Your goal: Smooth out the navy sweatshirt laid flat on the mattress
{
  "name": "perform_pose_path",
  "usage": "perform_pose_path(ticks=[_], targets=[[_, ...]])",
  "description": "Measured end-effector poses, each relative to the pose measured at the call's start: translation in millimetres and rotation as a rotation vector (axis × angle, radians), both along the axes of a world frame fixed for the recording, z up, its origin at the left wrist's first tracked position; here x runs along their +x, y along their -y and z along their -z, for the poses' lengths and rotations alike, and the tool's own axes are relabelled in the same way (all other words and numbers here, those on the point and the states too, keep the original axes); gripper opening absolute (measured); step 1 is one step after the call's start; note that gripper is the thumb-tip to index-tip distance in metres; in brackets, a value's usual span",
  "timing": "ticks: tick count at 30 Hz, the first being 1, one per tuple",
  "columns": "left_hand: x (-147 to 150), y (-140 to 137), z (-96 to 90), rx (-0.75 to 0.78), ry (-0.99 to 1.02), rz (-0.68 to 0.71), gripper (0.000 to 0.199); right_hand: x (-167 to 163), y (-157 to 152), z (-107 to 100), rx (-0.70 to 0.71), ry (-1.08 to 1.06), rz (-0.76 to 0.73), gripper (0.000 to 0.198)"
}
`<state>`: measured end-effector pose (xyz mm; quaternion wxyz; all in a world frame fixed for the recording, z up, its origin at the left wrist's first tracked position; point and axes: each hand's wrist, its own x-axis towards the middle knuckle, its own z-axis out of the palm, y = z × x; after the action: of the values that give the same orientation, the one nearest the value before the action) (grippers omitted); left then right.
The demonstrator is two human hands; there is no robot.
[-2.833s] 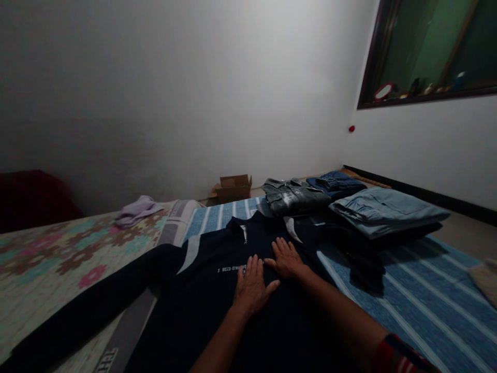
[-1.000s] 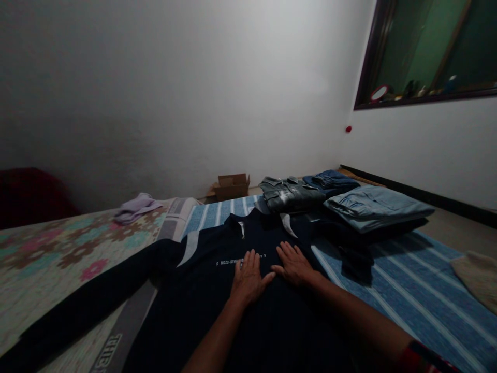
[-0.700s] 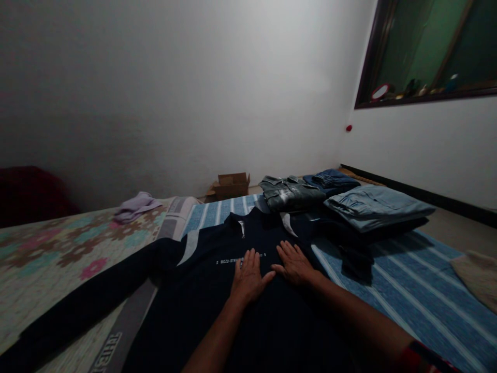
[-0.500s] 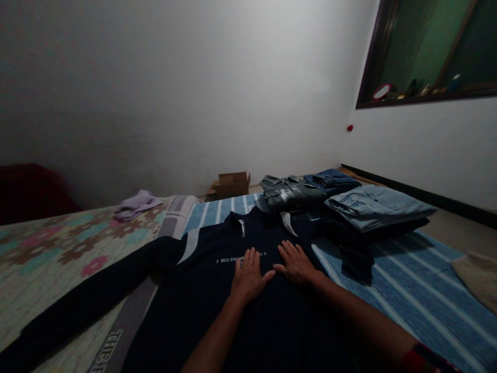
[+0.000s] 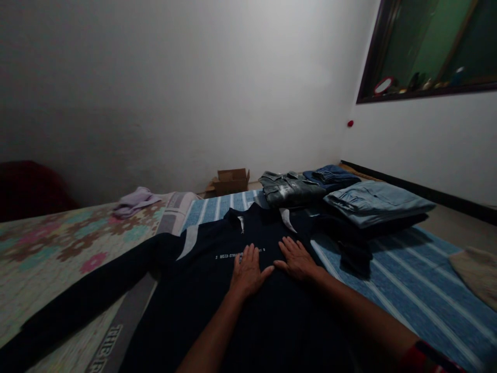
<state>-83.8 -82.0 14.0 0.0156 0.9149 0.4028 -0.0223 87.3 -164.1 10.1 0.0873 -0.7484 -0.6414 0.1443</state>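
Observation:
A dark navy long-sleeved top (image 5: 202, 290) with a zip collar, light shoulder panels and chest lettering lies spread on the bed. Its collar points away from me. One sleeve stretches out to the left, and the other lies bent near the folded clothes on the right. Flat on the chest, my left hand (image 5: 248, 272) covers part of the lettering with its fingers out. My right hand (image 5: 297, 259) also rests flat on the cloth just beside it, thumb toward the left one. Neither hand grasps anything.
Folded light-blue jeans (image 5: 380, 202), a folded dark grey jacket (image 5: 291, 189) and dark blue jeans (image 5: 334, 177) lie at the back right. A lilac cloth (image 5: 136, 201) sits on the flowered sheet, a beige cloth (image 5: 476, 272) at the right edge. Behind the bed stands a cardboard box (image 5: 232, 181).
Both hands stay flat on the top in nearly the same place. The whole view has shifted very slightly; the clothes lie as before.

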Motion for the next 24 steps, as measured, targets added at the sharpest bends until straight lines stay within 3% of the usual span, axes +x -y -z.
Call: perform_pose_path(ticks=[24], targets=[[1.3, -2.4, 2.6, 0.023, -0.004, 0.005, 0.086, 4.8, 4.0, 1.6, 0.015, -0.002, 0.016, 0.082]])
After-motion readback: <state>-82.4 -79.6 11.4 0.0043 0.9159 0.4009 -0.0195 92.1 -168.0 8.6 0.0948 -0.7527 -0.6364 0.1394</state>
